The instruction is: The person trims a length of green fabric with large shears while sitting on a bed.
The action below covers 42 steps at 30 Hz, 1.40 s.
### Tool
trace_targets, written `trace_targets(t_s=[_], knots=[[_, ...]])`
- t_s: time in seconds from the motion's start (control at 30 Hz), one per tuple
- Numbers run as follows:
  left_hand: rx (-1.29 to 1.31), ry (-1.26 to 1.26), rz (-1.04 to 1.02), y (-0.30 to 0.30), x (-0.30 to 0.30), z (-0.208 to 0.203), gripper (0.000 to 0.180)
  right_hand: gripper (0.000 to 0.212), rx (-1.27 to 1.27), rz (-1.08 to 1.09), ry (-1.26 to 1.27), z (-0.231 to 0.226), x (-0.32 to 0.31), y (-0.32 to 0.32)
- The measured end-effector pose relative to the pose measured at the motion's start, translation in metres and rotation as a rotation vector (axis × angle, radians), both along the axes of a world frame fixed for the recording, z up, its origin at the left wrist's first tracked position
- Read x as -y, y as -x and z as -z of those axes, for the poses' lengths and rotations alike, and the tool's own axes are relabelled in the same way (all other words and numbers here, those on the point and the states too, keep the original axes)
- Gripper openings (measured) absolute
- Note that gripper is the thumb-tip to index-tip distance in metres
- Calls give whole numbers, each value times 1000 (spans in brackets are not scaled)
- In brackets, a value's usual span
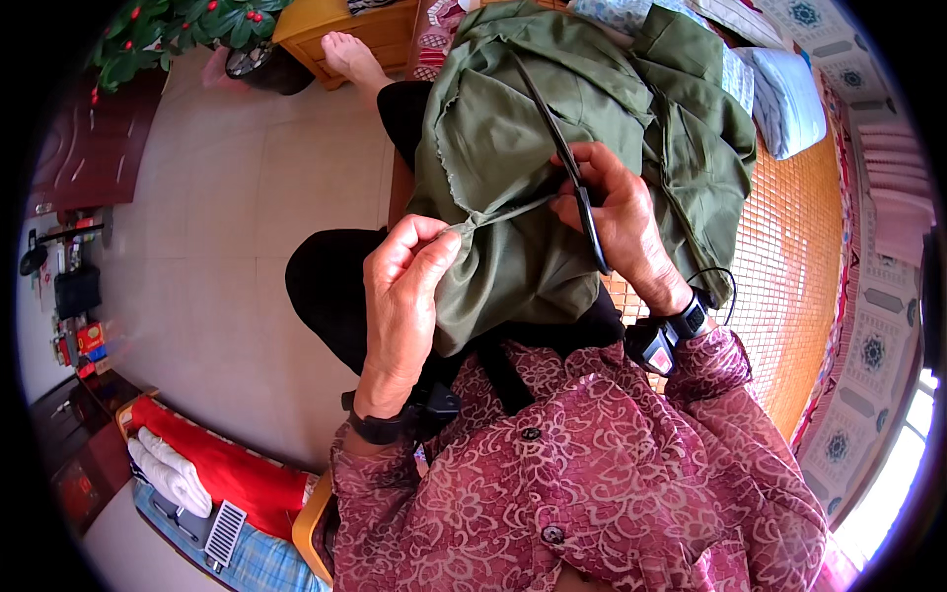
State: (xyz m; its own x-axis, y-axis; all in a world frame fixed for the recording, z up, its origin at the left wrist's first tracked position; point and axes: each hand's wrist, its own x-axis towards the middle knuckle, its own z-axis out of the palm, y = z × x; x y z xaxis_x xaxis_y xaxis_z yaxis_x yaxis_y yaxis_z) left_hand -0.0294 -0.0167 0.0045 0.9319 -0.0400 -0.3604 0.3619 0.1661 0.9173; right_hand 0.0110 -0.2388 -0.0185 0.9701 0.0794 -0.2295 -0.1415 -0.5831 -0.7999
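A dark green cloth garment (513, 281) is spread across my lap and the mat, with a frayed raw edge curving along its left part. Pinched between thumb and fingers of my left hand (402, 286) is a gathered bit of that edge. My right hand (623, 212) is closed on a pair of dark scissors (541, 101), whose blades point away from me over the cloth. From the pinched spot a narrow strip of green fabric (518, 209) runs taut to my right fingertips, which seem to grip it too. Its end is hidden there.
I sit beside a woven tan mat (779, 257) with a folded light-blue cloth (784, 104) on it. A potted plant (266, 67) and wooden drawer unit (301, 39) stand at far left. Lower left is a chair with a red cover (232, 464).
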Motion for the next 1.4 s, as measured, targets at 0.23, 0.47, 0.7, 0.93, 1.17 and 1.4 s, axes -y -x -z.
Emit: trace_targets(t_s=[0.23, 0.47, 0.7, 0.93, 1.17, 1.4], knots=[[-6, 52, -121, 1, 2, 4, 12, 41, -114, -53, -307, -58, 16, 12], [16, -9, -122, 2, 2, 7, 17, 59, -748, -284, -592, -60, 12, 47], [54, -18, -152, 3, 5, 5, 14, 57, -793, -290, -617, -50, 7, 51], [55, -28, -168, 4, 3, 8, 15, 54, -800, -317, -611, -46, 3, 48], [60, -48, -170, 5, 1, 6, 14, 50, -817, -338, -612, -45, 0, 47], [61, -55, -179, 7, 1, 7, 15, 49, -809, -333, -610, -44, -4, 45]])
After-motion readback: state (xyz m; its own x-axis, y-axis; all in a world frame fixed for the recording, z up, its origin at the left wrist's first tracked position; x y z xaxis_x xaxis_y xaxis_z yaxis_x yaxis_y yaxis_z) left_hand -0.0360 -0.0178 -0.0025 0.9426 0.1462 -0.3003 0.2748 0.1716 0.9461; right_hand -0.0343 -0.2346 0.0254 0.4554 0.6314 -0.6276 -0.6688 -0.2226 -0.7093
